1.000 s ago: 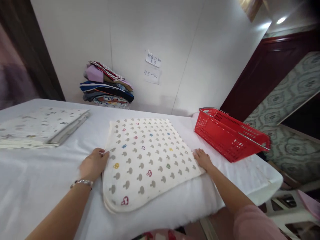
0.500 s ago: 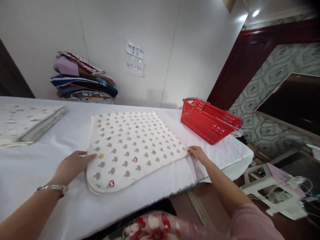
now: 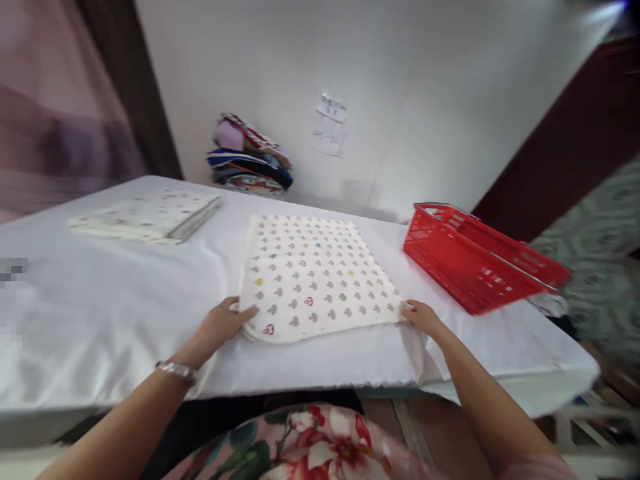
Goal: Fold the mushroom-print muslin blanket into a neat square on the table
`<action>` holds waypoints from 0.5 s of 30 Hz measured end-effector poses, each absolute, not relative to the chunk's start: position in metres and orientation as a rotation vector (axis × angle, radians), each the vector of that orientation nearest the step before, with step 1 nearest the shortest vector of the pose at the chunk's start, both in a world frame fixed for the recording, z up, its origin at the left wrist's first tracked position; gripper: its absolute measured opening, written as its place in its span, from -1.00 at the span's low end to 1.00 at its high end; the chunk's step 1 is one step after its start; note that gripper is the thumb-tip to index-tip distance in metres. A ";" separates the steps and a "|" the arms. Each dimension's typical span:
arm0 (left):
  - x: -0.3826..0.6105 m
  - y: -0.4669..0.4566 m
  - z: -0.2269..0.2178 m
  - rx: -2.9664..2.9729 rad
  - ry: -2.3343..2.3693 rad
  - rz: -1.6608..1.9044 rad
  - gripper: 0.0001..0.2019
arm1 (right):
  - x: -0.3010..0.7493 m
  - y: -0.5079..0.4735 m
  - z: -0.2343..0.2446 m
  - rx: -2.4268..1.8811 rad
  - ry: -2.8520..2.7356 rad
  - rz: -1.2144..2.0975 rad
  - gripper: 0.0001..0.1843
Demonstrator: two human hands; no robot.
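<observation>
A folded cream cloth (image 3: 315,277) printed with small grey and coloured mushrooms lies flat on the white table (image 3: 125,307). My left hand (image 3: 223,325) rests at its near left corner, fingers stretched out against the edge. At the near right corner sits my right hand (image 3: 420,316), its fingertips touching the cloth's edge. Whether either hand grips the fabric is unclear; the picture is blurred by motion.
A red plastic basket (image 3: 477,267) with wire handles stands to the right of the cloth. Another folded pale cloth (image 3: 150,215) lies at the far left. A stack of coloured fabrics (image 3: 250,157) leans against the white wall under paper notes (image 3: 330,123).
Both hands slid along the cloth's side edges toward me, from its middle to its near corners. The view has swung left and pulled back.
</observation>
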State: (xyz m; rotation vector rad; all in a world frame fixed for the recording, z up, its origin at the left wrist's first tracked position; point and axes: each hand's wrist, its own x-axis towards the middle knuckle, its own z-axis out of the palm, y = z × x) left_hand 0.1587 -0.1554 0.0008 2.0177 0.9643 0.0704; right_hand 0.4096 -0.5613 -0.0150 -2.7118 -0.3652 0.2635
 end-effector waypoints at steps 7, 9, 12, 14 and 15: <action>0.136 -0.167 0.007 1.688 0.787 0.079 -0.38 | 0.418 -0.567 -0.023 -2.476 -0.133 0.506 -0.52; 0.134 -0.168 0.008 1.657 0.781 0.067 -0.42 | 0.415 -0.567 -0.022 -2.361 -0.033 0.520 -0.49; 0.134 -0.167 0.002 1.711 0.820 0.084 -0.49 | 0.408 -0.568 -0.020 -2.248 0.060 0.488 -0.38; 0.135 -0.167 -0.006 1.806 0.863 0.112 -0.49 | 0.405 -0.571 -0.020 -2.237 0.094 0.464 -0.28; 0.135 -0.166 -0.009 1.863 0.877 0.130 -0.49 | 0.405 -0.572 -0.020 -2.251 0.099 0.464 -0.25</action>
